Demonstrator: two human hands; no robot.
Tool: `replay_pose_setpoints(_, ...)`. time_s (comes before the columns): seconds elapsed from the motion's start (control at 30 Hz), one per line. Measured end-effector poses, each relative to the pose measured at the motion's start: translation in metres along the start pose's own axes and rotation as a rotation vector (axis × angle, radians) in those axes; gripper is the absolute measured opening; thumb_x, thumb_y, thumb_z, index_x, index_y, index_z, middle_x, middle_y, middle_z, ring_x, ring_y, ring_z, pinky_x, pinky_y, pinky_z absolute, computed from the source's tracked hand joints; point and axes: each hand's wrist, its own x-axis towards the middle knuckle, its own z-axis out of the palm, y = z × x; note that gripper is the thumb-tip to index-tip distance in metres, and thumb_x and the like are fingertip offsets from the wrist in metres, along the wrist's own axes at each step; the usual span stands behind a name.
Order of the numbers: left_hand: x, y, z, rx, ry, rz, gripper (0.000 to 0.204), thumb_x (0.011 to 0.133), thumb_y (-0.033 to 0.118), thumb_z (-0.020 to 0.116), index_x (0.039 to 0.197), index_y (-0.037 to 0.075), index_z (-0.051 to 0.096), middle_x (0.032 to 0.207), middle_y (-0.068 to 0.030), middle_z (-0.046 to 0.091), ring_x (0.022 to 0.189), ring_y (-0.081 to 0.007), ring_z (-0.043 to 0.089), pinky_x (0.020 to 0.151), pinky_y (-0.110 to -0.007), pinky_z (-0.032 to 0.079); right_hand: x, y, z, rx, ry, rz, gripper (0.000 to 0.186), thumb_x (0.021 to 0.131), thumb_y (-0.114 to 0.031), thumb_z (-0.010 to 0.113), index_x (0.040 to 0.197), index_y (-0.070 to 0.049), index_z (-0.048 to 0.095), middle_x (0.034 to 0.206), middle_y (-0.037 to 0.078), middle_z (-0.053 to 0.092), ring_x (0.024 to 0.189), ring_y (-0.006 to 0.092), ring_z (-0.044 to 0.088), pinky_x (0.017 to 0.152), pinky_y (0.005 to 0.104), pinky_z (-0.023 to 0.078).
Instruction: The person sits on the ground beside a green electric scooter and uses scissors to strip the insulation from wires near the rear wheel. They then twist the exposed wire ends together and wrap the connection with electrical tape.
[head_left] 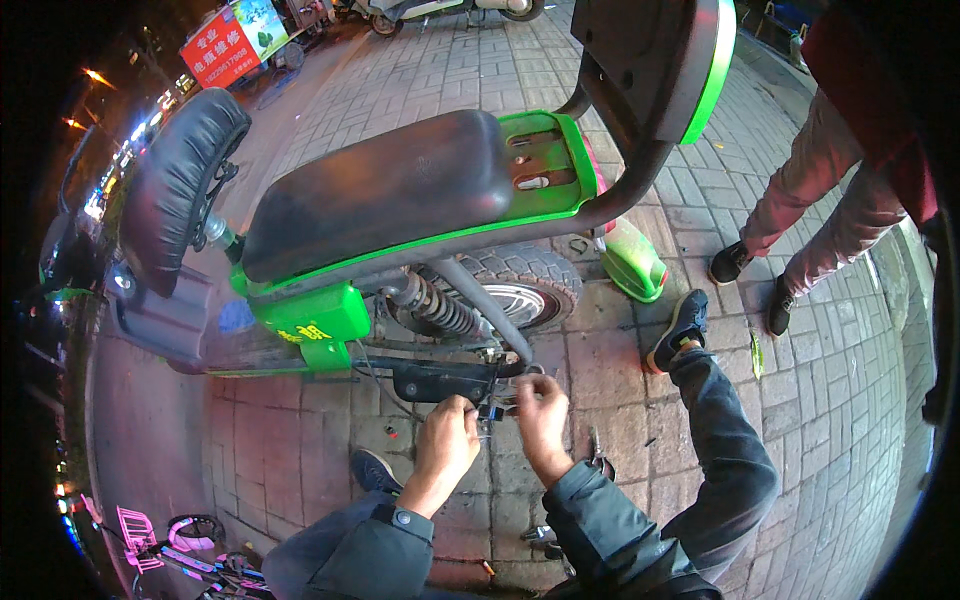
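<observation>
A green and black electric scooter [380, 190] stands in front of me. My left hand [446, 442] is closed in a pinch beside the lower frame; what its fingertips hold is too small to make out. Just to its right, my right hand [542, 418] is also closed near the end of a frame tube, its grip partly hidden. Between the two hands sits a small dark piece [490, 412] with thin wires. Above my left hand lies a long black housing [440, 381], and a thin cable [378, 378] runs down near its left end.
The scooter's rear wheel [520, 285] and shock absorber [440, 310] are just beyond my hands. Metal tools [598, 455] lie on the paving by my right forearm. Another person's legs [815, 190] stand at right. A pink and black bicycle [190, 550] is at lower left.
</observation>
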Motion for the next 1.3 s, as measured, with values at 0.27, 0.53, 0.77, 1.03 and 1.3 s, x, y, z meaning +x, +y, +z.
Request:
replay_pose_setpoints(0.27,0.001,-0.004,-0.001,0.0,-0.047,0.005,0.009,0.091,0.01,0.06,0.094,0.002,0.057,0.089,-0.021,0.066,0.086,-0.0416,0.065,0.074,-0.05,0.051,-0.043,0.01,-0.025,0.107,-0.393,0.034,0.039,0.095,-0.02,0.068,0.123,0.003,0.054,0.094,0.007,0.066,0.085,0.014,0.065,0.073,0.0283,0.054)
replay_pose_setpoints(0.53,-0.006,-0.003,-0.001,-0.064,-0.01,0.066,0.008,0.091,0.005,0.06,0.096,0.0,0.056,0.09,-0.0211,0.065,0.088,-0.0413,0.063,0.077,-0.049,0.049,-0.018,0.003,-0.011,0.43,-0.716,0.35,0.018,0.095,-0.017,0.069,0.106,-0.002,0.069,0.098,0.003,0.07,0.093,0.0122,0.064,0.091,0.0322,0.051)
replay_pose_setpoints(0.77,-0.019,0.0,0.002,-0.073,0.156,0.099,0.018,0.089,0.004,0.064,0.105,-0.002,0.058,0.099,-0.0218,0.063,0.089,-0.0418,0.063,0.078,-0.047,0.05,-0.024,-0.009,-0.024,0.784,-0.686,0.397,0.029,0.097,-0.024,0.066,0.119,-0.004,0.065,0.1,0.001,0.066,0.083,0.0094,0.06,0.078,0.0252,0.048)
replay_pose_setpoints(1.03,-0.003,-0.011,0.007,0.024,0.054,-0.055,0.026,0.093,0.014,0.057,0.08,-0.005,0.067,0.077,-0.0255,0.066,0.074,-0.0429,0.066,0.068,-0.05,0.051,-0.039,0.015,-0.01,0.742,-0.544,0.736,0.03,0.102,-0.016,0.053,0.129,-0.003,0.056,0.112,0.008,0.066,0.088,0.0134,0.064,0.073,0.0225,0.053)
replay_pose_setpoints(1.3,0.001,-0.006,-0.009,-0.092,-0.092,-0.211,0.039,0.094,0.028,0.058,0.075,-0.005,0.068,0.069,-0.0207,0.067,0.065,-0.0348,0.069,0.063,-0.044,0.053,-0.023,0.011,0.015,0.746,-0.748,0.543,0.03,0.101,-0.032,0.06,0.122,-0.011,0.063,0.093,-0.005,0.064,0.085,0.0057,0.058,0.072,0.0263,0.044)
